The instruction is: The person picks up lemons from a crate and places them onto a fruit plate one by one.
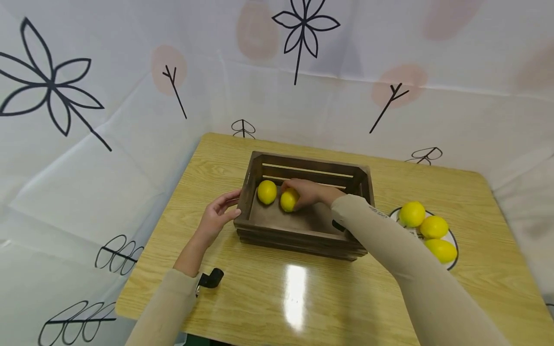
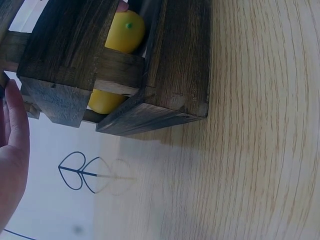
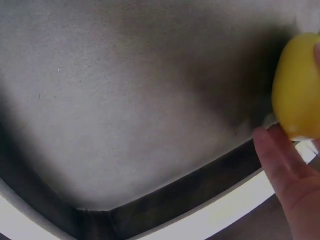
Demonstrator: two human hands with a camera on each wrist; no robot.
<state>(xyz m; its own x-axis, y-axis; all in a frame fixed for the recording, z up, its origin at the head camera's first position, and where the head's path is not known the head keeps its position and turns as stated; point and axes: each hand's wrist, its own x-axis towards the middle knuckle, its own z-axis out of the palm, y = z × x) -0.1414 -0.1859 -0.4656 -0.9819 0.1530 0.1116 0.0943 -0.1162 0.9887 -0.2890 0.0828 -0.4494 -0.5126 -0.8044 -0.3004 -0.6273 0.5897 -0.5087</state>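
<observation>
A dark wooden slatted crate point(image 1: 298, 236) stands on the table with a lemon point(image 1: 267, 192) inside near its left end. My right hand point(image 1: 308, 192) reaches down into the crate and grips a second lemon point(image 1: 289, 200) just right of the first. In the right wrist view, the fingers curve around this lemon point(image 3: 298, 87) low over the crate floor point(image 3: 130, 110). My left hand point(image 1: 215, 216) touches the crate's left side from outside, fingers extended, thumb near the front corner. Lemons point(image 2: 125, 32) show through the side gaps in the left wrist view.
A white plate point(image 1: 453, 259) with a dark rim holds three lemons point(image 1: 434, 227) to the right of the crate, partly behind my right sleeve point(image 1: 389, 250). The light wooden table point(image 1: 242, 298) backs onto a hanging patterned cloth point(image 1: 329, 110).
</observation>
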